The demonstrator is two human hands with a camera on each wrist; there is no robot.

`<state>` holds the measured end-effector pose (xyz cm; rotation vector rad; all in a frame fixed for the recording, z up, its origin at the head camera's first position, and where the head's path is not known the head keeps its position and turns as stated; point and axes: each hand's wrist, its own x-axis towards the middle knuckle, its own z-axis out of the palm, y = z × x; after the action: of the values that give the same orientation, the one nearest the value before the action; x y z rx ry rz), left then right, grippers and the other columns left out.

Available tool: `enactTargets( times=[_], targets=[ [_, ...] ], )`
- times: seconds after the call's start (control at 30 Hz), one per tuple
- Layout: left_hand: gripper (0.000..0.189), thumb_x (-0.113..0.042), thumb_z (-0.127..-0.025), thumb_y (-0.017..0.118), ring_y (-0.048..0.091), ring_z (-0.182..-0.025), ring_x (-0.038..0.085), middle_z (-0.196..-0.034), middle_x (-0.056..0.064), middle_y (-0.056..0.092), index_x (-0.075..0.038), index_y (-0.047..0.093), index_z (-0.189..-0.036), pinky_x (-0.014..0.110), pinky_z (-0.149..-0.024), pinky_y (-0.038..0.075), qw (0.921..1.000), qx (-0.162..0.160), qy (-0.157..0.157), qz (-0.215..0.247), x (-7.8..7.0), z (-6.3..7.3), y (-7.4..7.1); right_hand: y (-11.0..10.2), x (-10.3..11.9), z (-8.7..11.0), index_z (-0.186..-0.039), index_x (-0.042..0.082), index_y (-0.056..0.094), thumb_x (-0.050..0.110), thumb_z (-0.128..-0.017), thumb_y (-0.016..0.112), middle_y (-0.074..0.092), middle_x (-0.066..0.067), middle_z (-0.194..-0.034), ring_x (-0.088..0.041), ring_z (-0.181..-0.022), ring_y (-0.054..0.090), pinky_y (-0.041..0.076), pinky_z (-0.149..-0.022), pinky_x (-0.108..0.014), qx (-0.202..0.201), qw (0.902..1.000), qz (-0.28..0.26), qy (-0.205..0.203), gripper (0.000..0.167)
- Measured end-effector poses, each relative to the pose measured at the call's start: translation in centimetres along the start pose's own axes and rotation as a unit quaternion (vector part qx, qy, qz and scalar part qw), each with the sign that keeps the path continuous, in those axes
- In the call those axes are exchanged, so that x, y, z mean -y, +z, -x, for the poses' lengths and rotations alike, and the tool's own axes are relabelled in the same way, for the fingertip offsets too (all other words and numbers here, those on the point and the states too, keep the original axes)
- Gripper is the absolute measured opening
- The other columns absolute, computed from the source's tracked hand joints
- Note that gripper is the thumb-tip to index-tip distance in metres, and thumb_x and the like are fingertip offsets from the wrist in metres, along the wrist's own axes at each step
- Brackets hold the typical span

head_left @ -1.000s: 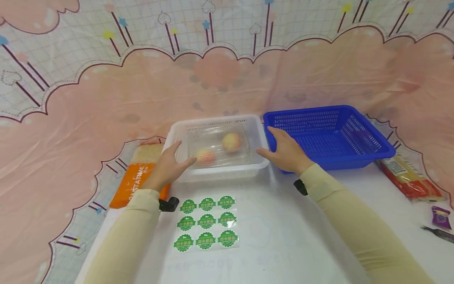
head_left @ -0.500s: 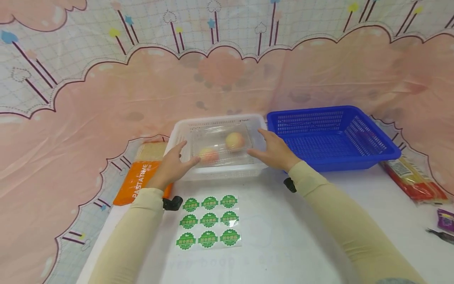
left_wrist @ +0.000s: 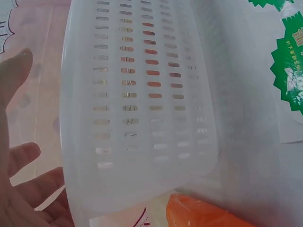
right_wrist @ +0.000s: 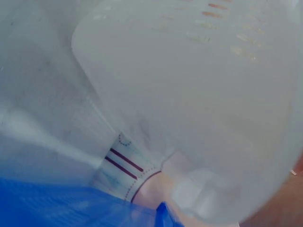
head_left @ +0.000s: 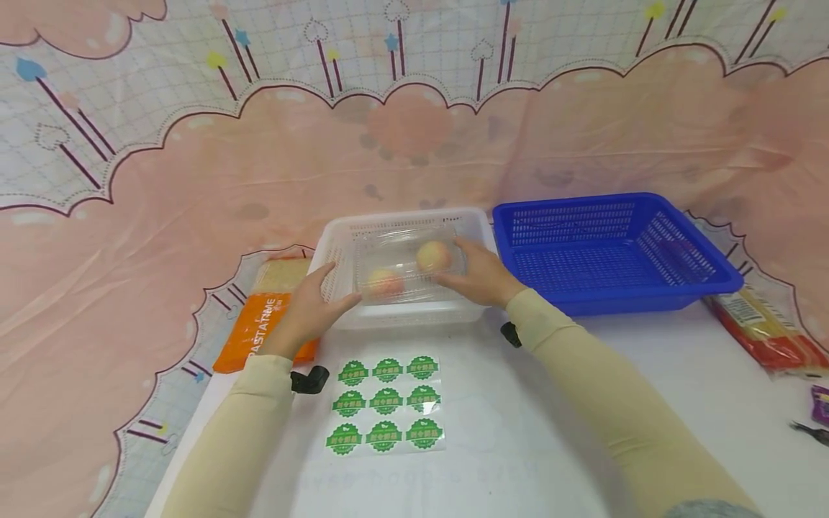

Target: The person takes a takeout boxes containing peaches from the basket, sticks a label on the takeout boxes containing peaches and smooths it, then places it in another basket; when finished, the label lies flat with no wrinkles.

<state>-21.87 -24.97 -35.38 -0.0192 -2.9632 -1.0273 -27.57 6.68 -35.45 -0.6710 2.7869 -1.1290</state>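
In the head view a clear plastic box [head_left: 403, 246] with two peach-like fruits, one at the right [head_left: 433, 257] and one at the lower left [head_left: 385, 281], sits in a white slotted basket [head_left: 404, 314]. My right hand [head_left: 481, 273] reaches over the basket's right rim, thumb and fingers spread at the box's right end; whether they touch it I cannot tell. My left hand [head_left: 312, 308] is spread at the basket's left side, thumb tip close to the box's left end. The left wrist view shows its spread fingers [left_wrist: 40, 189] beside the basket wall [left_wrist: 137, 104].
A blue basket [head_left: 612, 301] stands right of the white one. An orange pasta bag [head_left: 262, 320] lies at the left, a red-and-yellow packet [head_left: 771, 331] at the right. Green round stickers [head_left: 386, 401] lie in front. A purple packet [head_left: 821, 404] and dark tool [head_left: 809, 433] lie far right.
My right hand has moved left, from the basket's right rim to the right end of the clear box. The left hand stays near the left rim. The view has shifted slightly.
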Motion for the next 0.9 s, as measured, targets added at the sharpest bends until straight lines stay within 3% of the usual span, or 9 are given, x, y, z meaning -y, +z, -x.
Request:
enactTargets(
  times=[0.27, 0.5, 0.9],
  targets=[
    [0.089, -0.050, -0.091, 0.069, 0.032, -0.140, 0.044, -0.156, 0.023, 0.033, -0.004, 0.029, -0.157, 0.064, -0.112, 0.025, 0.9995, -0.025, 0.000, -0.019, 0.6, 1.0, -0.6, 0.6, 0.1, -0.7, -0.156, 0.000, 0.025, 0.048, -0.093, 0.067, 0.030, -0.021, -0.159, -0.037, -0.146, 0.027, 0.026, -0.117, -0.051, 0.011, 0.9997, 0.009, 0.018, 0.090],
    [0.087, -0.047, -0.091, 0.069, 0.046, -0.124, 0.041, -0.150, 0.023, 0.040, -0.004, 0.030, -0.156, 0.061, -0.107, 0.036, 0.9990, -0.036, -0.028, 0.000, 1.4, 1.5, -0.7, 0.9, 0.3, -1.3, -0.157, 0.002, 0.026, 0.051, -0.092, 0.066, 0.032, -0.020, -0.158, -0.039, -0.145, 0.028, 0.026, -0.116, -0.054, 0.011, 0.9990, 0.005, 0.042, 0.090],
    [0.090, -0.051, -0.091, 0.068, 0.035, -0.136, 0.043, -0.156, 0.022, 0.032, -0.004, 0.029, -0.156, 0.064, -0.111, 0.028, 0.9982, -0.033, -0.051, 0.001, 2.6, 1.4, -0.2, 1.4, 0.2, -2.5, -0.157, 0.002, 0.026, 0.043, -0.098, 0.059, 0.035, -0.020, -0.156, -0.039, -0.144, 0.031, 0.025, -0.117, -0.051, 0.015, 0.9965, 0.000, 0.082, 0.078]
  ],
)
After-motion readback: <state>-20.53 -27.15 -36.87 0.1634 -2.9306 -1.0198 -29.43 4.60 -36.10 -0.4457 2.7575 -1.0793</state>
